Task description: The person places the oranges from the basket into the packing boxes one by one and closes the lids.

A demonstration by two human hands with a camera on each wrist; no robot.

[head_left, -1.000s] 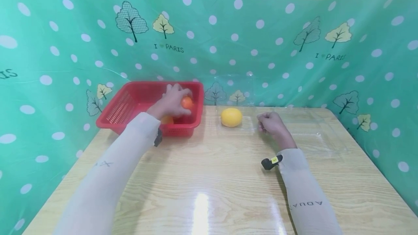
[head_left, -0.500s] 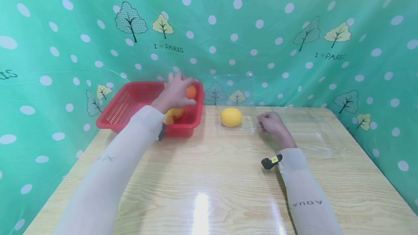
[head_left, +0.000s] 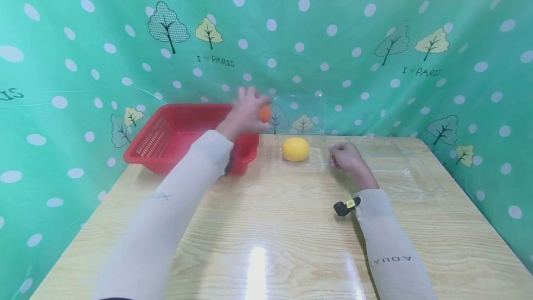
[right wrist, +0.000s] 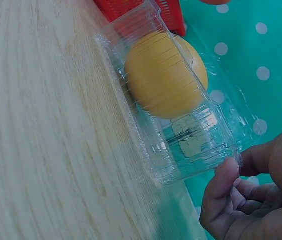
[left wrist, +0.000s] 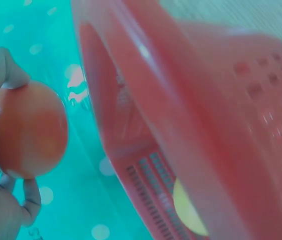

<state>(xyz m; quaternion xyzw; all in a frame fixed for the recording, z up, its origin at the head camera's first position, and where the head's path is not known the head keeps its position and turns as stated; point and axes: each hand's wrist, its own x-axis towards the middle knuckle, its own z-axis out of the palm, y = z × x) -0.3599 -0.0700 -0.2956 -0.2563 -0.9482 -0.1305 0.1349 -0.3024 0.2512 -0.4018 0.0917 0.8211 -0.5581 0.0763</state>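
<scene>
My left hand [head_left: 247,111] grips a smooth, round orange-red fruit [left wrist: 33,130] between thumb and fingers. It holds the fruit in the air by the right rim of the red plastic basket [head_left: 139,157]. Right of the basket, a clear plastic clamshell box [right wrist: 151,155] lies on the table with its lid raised at the back. Inside it sits an oval yellow fruit, like a lemon [head_left: 295,149]. At the box's right edge, my right hand [head_left: 347,159] pinches the rim between thumb and forefinger, plain in the right wrist view.
Another clear plastic box [head_left: 405,170] lies to the right, partly behind my right wrist. A yellow piece [left wrist: 188,207] shows inside the basket in the left wrist view. A green dotted curtain [head_left: 350,36] hangs behind the wooden table [head_left: 291,226].
My left hand has lifted the orange-red fruit out of the basket and carried it right, past the rim toward the clear box. The right hand has stayed in place.
</scene>
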